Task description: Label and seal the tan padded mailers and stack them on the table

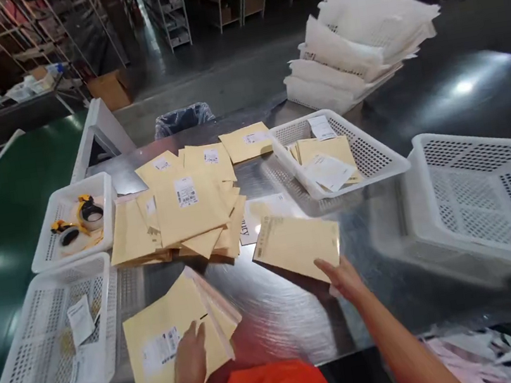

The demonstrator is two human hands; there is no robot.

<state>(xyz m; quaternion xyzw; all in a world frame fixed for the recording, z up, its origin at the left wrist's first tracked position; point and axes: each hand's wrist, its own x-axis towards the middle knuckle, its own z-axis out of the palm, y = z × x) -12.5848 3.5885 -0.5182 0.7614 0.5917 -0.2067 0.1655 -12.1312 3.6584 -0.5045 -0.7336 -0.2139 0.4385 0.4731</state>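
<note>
My left hand [192, 354] rests on a large tan padded envelope [144, 326] with a white label, its fingers closed near the open flap; whether it pinches anything is hidden. In my right hand [338, 276] is the near right corner of a smaller tan envelope [296, 243], tilted above the metal table [273, 310]. Beyond my hands lies a messy pile of labelled tan envelopes [191, 210]. A printed white sheet [258, 209] lies partly under the smaller envelope.
Tape dispensers sit in a white basket [111, 203] at the left, with a slips basket [15, 355] nearer. Another basket [374, 148] holds envelopes; one more [475, 184] stands far right. White sacks [358, 42] are stacked behind. A lined bin [183, 119] stands beyond the table.
</note>
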